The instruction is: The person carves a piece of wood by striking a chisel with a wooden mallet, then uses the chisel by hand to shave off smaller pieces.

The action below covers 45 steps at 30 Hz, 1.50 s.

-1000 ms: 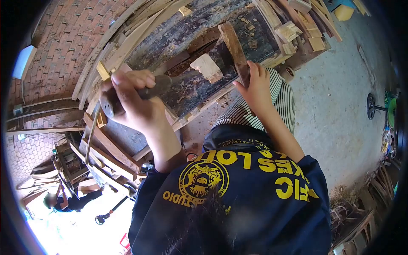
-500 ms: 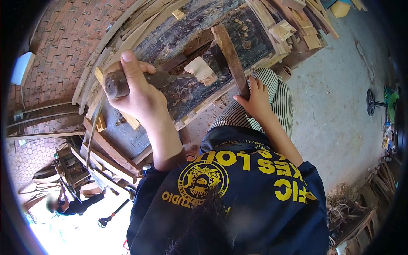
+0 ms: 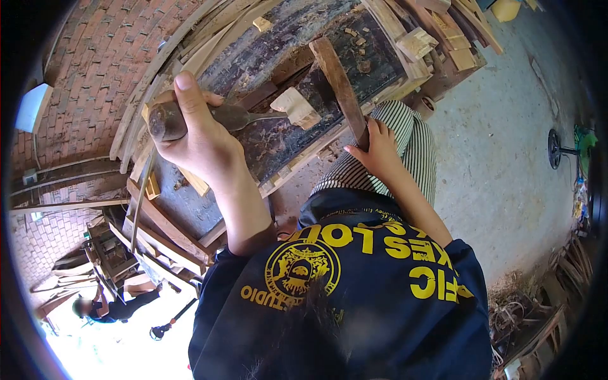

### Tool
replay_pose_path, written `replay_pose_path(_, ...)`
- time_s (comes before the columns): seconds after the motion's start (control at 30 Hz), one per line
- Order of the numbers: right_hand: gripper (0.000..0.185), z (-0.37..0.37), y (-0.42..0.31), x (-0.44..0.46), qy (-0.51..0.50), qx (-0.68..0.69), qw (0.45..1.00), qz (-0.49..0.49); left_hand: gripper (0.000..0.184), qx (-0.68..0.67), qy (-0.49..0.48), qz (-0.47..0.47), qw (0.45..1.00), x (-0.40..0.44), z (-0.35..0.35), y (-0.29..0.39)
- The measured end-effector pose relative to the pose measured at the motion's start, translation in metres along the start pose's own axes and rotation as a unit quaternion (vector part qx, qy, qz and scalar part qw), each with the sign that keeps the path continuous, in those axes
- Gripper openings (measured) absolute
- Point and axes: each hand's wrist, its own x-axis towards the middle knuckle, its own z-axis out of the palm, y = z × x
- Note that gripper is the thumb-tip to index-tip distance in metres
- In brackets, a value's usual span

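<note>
My left hand (image 3: 206, 142) is wrapped round the dark, rounded handle of a chisel (image 3: 231, 117), with the thumb raised along it. The chisel's thin metal blade points right, and its tip meets a pale, notched wood block (image 3: 296, 107) on the dark bench top (image 3: 278, 142). Whether the tip is in the wood or just against it, I cannot tell. My right hand (image 3: 383, 149), near my striped trouser leg, grips the lower end of a flat wooden bar (image 3: 341, 85). The bar stands tilted just right of the block, its far end over the bench.
Wood chips (image 3: 360, 41) and shavings litter the bench. Long boards (image 3: 164, 82) line its left side; offcuts (image 3: 417, 44) lie at its right corner. Concrete floor (image 3: 487, 139) stretches right, with a fan (image 3: 560, 150). Another person (image 3: 117, 309) is at lower left, far off.
The whole view has shifted slightly. Both hands keep their grips, and the chisel, block and wooden bar stand almost the same to one another.
</note>
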Motion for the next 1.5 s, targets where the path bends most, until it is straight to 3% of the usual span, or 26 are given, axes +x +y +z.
replay_pose_path(0.1, 0.084, 0.002, 0.002, 0.001, -0.010, 0.005, 1.000, 0.001, 0.023, -0.009, -0.031, -0.013, 0.999, 0.000, -0.005, 0.002)
replay_pose_path(0.17, 0.085, 0.007, 0.008, 0.001, -0.010, 0.017, 1.000, -0.008, 0.020, -0.131, -0.104, -0.018, 0.986, 0.002, -0.013, -0.004)
replay_pose_path(0.3, 0.086, 0.012, 0.013, 0.001, -0.015, 0.038, 0.999, -0.018, 0.027, -0.141, -0.126, -0.005, 0.982, 0.000, -0.015, -0.007)
replay_pose_path(0.37, 0.086, 0.012, 0.013, 0.002, -0.024, 0.047, 0.998, -0.017, 0.035, -0.004, -0.100, 0.022, 0.995, -0.002, -0.011, -0.005)
replay_pose_path(0.4, 0.085, 0.011, 0.013, 0.002, -0.032, 0.056, 0.998, -0.016, 0.035, -0.004, -0.099, 0.022, 0.995, -0.002, -0.010, -0.004)
replay_pose_path(0.5, 0.084, 0.012, 0.013, 0.001, -0.032, 0.079, 0.996, -0.024, 0.025, 0.094, -0.115, 0.006, 0.989, 0.000, -0.009, 0.001)
replay_pose_path(0.6, 0.083, 0.010, 0.012, 0.003, -0.061, 0.119, 0.991, -0.009, 0.020, 0.063, -0.160, 0.030, 0.985, 0.006, -0.009, -0.013)
replay_pose_path(0.63, 0.083, 0.010, 0.012, 0.003, -0.061, 0.119, 0.991, -0.009, 0.020, 0.062, -0.159, 0.031, 0.985, 0.006, -0.003, -0.014)
replay_pose_path(0.7, 0.078, 0.010, 0.011, 0.003, -0.049, 0.132, 0.990, -0.017, 0.020, -0.150, -0.154, -0.006, 0.977, 0.000, 0.015, -0.012)
replay_pose_path(0.87, 0.070, 0.007, 0.007, 0.003, -0.079, 0.261, 0.962, 0.028, 0.023, -0.086, -0.113, 0.025, 0.990, 0.001, 0.019, -0.018)
replay_pose_path(0.97, 0.063, 0.025, 0.019, 0.003, -0.091, 0.350, 0.931, 0.046, 0.023, -0.005, -0.029, 0.032, 0.999, 0.000, 0.027, -0.013)
replay_pose_path(1.03, 0.056, 0.014, 0.008, 0.002, -0.141, 0.455, 0.875, 0.087, 0.023, 0.016, -0.033, 0.029, 0.999, 0.001, 0.025, -0.012)
replay_pose_path(1.27, 0.051, 0.017, 0.007, 0.002, -0.129, 0.485, 0.861, 0.089, 0.023, 0.042, -0.085, -0.004, 0.995, -0.001, 0.016, -0.010)
replay_pose_path(1.5, 0.051, 0.012, 0.003, 0.002, -0.139, 0.492, 0.854, 0.094, 0.021, 0.036, -0.065, 0.049, 0.996, 0.001, 0.017, -0.007)
